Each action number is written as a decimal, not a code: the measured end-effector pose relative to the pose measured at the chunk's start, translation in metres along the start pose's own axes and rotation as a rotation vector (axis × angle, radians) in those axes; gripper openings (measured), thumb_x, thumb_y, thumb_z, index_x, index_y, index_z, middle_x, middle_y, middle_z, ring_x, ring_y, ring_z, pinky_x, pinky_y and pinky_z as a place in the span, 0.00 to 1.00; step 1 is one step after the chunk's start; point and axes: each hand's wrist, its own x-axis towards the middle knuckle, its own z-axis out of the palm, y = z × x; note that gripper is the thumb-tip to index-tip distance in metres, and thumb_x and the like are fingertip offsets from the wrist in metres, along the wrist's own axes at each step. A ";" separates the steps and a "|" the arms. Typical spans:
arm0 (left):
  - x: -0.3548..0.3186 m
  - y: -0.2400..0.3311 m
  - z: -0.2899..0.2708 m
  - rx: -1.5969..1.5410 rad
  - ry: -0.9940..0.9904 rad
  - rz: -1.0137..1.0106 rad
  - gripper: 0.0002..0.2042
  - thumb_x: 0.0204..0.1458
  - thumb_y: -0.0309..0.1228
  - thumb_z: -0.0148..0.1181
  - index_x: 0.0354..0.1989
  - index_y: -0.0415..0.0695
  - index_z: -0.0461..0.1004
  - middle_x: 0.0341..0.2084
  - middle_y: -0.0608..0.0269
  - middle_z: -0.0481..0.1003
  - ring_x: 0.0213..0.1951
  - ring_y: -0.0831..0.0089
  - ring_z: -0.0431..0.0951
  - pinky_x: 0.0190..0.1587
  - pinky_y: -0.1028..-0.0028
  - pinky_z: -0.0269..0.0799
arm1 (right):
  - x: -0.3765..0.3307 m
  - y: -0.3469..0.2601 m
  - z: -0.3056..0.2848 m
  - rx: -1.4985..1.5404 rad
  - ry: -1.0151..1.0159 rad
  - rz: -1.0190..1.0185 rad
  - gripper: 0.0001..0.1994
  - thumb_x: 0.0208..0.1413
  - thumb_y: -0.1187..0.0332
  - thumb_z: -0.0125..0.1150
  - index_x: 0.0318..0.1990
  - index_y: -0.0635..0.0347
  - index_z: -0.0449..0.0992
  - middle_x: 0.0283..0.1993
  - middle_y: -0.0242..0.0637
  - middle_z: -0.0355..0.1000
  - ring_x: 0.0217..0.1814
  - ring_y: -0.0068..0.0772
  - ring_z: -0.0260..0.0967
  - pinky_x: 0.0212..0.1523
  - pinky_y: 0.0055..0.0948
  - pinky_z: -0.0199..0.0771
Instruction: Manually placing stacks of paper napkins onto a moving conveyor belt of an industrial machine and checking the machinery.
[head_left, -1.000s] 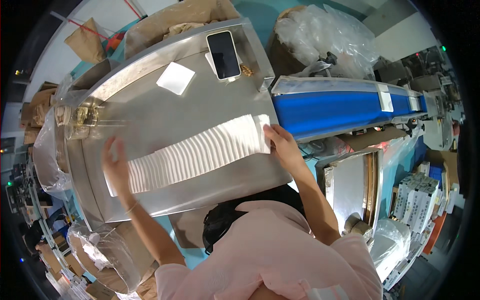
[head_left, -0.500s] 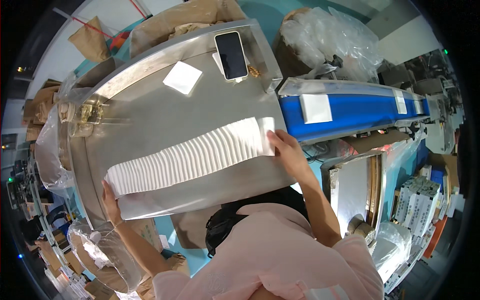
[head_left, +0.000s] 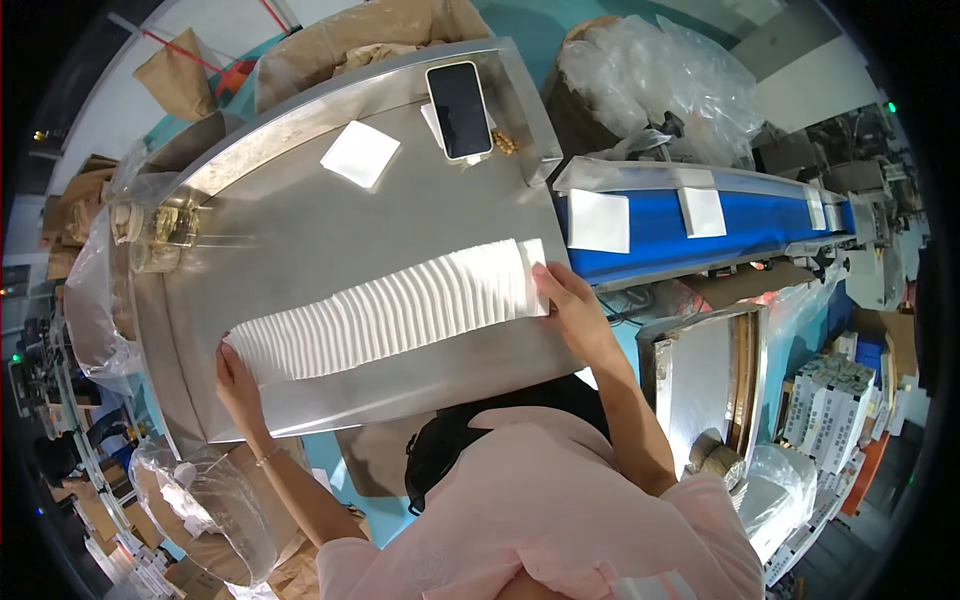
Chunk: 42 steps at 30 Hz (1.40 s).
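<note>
A long slanting row of overlapping white folded paper napkins (head_left: 385, 315) lies on the steel tabletop, its ridged edges facing up. My left hand (head_left: 238, 388) is closed against the row's left end, fingers close together at the corner. At the far right end, my right hand (head_left: 575, 305) pinches the flat end napkin (head_left: 535, 277) with the thumb on top; its other fingers are partly hidden. Away from both hands, a single white napkin (head_left: 361, 154) rests flat near the back of the table.
A phone (head_left: 460, 110) lies by a beaded bracelet (head_left: 503, 142) at the back. A raised metal rim (head_left: 330, 98) borders the table. To the right runs a blue conveyor belt (head_left: 655, 225) carrying white squares. Clear jars (head_left: 175, 227) stand at the left edge.
My left hand has moved right and slightly up, with the row's left end closer in. My right hand has barely moved. The white squares on the belt are in different places.
</note>
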 end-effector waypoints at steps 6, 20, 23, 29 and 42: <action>-0.016 0.024 0.020 -0.015 -0.059 -0.090 0.21 0.65 0.45 0.46 0.55 0.41 0.71 0.21 0.67 0.63 0.25 0.80 0.60 0.28 0.77 0.59 | -0.005 0.005 -0.038 0.213 0.138 -0.013 0.15 0.62 0.59 0.57 0.46 0.63 0.73 0.35 0.34 0.71 0.32 0.22 0.68 0.39 0.24 0.70; -0.034 0.065 0.026 0.140 -0.031 -0.008 0.24 0.62 0.44 0.52 0.61 0.43 0.66 0.16 0.62 0.67 0.18 0.77 0.58 0.25 0.74 0.59 | -0.003 -0.015 -0.037 0.161 0.247 -0.054 0.18 0.61 0.55 0.58 0.44 0.64 0.73 0.35 0.33 0.71 0.34 0.21 0.70 0.37 0.24 0.73; -0.036 0.060 0.027 0.129 -0.003 0.025 0.24 0.62 0.44 0.52 0.61 0.42 0.66 0.17 0.63 0.67 0.19 0.77 0.58 0.25 0.74 0.59 | -0.015 -0.019 -0.018 -0.321 -0.047 -0.228 0.21 0.60 0.51 0.60 0.44 0.64 0.74 0.34 0.31 0.70 0.33 0.20 0.67 0.35 0.21 0.69; -0.043 0.060 0.034 0.057 0.050 0.065 0.22 0.62 0.42 0.52 0.60 0.42 0.67 0.18 0.64 0.66 0.18 0.76 0.59 0.24 0.72 0.60 | -0.004 -0.009 -0.048 -0.068 0.004 -0.041 0.13 0.61 0.60 0.58 0.39 0.62 0.75 0.28 0.26 0.69 0.28 0.15 0.63 0.27 0.17 0.63; -0.049 0.063 0.037 0.170 0.080 0.156 0.21 0.62 0.40 0.53 0.59 0.40 0.67 0.30 0.51 0.76 0.22 0.72 0.68 0.29 0.71 0.66 | -0.001 -0.005 -0.050 0.016 0.021 -0.058 0.16 0.60 0.57 0.60 0.44 0.63 0.75 0.33 0.27 0.71 0.31 0.15 0.65 0.29 0.17 0.64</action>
